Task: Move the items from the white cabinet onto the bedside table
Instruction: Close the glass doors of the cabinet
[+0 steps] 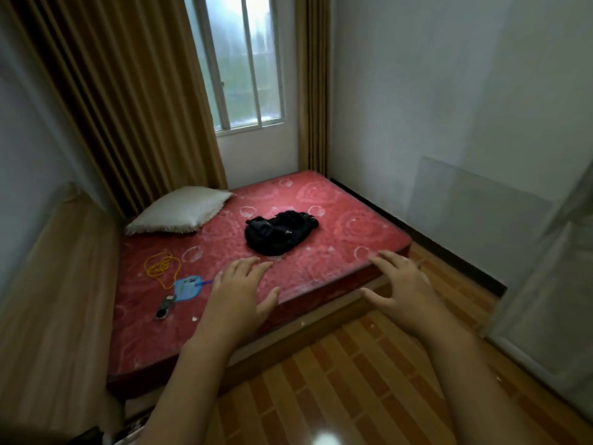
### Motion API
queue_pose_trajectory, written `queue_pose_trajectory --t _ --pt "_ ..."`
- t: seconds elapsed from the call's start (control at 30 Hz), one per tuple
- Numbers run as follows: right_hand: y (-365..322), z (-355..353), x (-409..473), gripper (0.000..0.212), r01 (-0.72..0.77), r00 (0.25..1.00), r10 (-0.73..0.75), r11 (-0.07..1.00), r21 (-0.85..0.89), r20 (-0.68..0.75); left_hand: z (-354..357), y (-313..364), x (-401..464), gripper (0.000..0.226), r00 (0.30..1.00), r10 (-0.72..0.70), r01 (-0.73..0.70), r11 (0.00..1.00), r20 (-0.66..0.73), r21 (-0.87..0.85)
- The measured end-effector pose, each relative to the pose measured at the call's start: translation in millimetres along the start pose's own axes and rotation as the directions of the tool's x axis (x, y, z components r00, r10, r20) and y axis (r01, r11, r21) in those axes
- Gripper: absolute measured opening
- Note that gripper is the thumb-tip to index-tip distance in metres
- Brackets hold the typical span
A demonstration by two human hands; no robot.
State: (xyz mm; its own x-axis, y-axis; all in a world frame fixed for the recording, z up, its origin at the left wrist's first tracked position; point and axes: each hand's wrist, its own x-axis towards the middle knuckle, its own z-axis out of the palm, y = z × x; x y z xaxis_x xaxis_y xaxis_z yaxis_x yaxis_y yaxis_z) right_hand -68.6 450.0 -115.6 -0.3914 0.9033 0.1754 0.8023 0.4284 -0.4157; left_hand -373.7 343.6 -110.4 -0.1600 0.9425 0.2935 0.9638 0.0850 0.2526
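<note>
**Both hands out and empty over the foot of the bed**

I see my left hand (239,292) stretched forward, palm down, fingers straight and slightly spread; its grip is wide and holds nothing. In this view it lies over the near edge of the red mattress (321,203), though I cannot tell whether it touches the fabric. My right hand (402,284) is out as well, fingers splayed and lightly bent, grip wide and holding nothing, by the near right corner of the mattress and above the wooden floor (369,380).

On the mattress lies a black bag (276,232), crumpled near the middle. A white pillow (179,210) sits at the far left corner, against the brown curtain (128,107). Nearer to me on the left side are a loop of yellow cord (160,268), a small blue packet (189,285) just beside it, and a small dark gadget (165,306) just below the packet; I cannot make out what the gadget is.

A barred window (240,59) stands behind the bed between the curtains. At the right edge of the view a pale, blurred panel (545,300) rises from the floor; it may be part of the white cabinet, but I cannot tell. I cannot pick out the bedside table or the cabinet's items from here.
</note>
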Motion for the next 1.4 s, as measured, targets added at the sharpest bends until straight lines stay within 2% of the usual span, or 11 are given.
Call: queue_pose_trajectory --t 0.37,0.73,1.03,1.13,1.4 --pt "163.4 -100.0 0.2 0.073 -0.157 0.983 0.152 0.986 -0.047 -0.103 51.4 171.3 104.7 0.063 0.975 0.222 -0.222 0.974 0.001 -0.042" --pt "307.1 -187.6 -16.2 0.073 -0.307 0.942 0.283 0.944 -0.119 -0.182 109.7 333.8 181.4 0.064 0.919 0.394 -0.39 0.915 0.027 -0.106" --pt "372.0 -233.9 -11.5 0.075 -0.398 0.907 0.368 0.908 -0.132 -0.206 150.0 423.1 244.8 0.07 0.856 0.512 -0.494 0.85 0.072 -0.181" --pt "389.0 -251.1 7.5 0.075 -0.414 0.899 0.375 0.896 -0.159 -0.228 160.6 449.9 274.7 0.064 0.836 0.545 -0.525 0.829 0.065 -0.191" --pt "435.9 -304.0 94.0 0.073 -0.398 0.894 0.3 0.872 -0.285 -0.332 198.2 506.0 387.6 0.06 0.767 0.641 -0.628 0.746 -0.016 -0.222"
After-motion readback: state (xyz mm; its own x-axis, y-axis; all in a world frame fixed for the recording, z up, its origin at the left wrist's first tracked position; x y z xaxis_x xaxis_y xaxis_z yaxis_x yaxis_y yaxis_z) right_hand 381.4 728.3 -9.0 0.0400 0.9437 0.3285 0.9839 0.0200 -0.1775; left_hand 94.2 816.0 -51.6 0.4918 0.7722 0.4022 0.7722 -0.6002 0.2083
